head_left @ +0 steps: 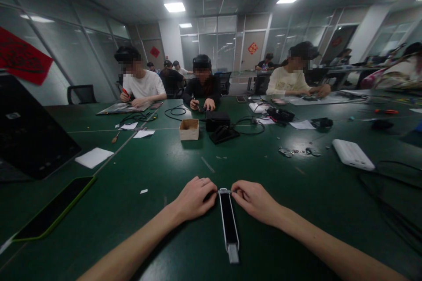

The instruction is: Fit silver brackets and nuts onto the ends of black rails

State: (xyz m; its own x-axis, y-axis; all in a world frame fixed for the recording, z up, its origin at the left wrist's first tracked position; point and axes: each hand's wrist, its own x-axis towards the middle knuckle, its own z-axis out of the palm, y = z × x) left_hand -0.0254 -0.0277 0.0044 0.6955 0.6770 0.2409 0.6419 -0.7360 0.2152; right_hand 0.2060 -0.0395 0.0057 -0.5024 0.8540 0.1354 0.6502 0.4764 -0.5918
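Observation:
A long, narrow device (228, 219) with a black face, a pale frame and a grey tab at its near end lies on the green table. I cannot make out its exact kind. My left hand (197, 197) is closed, with thumb and fingertips pinched at the left side of the device's far end. From the right, my right hand (255, 199) pinches the same far end, its other fingers curled in. A small pale crosspiece shows between the two sets of fingertips. Both forearms rest low over the table.
A phone (54, 210) in a green case and a black HP screen (33, 127) are at left. Ahead stand a small open box (189, 131) and a black case (217, 120). Metal parts (298, 152) and a white power bank (353, 154) lie right. Several people work opposite.

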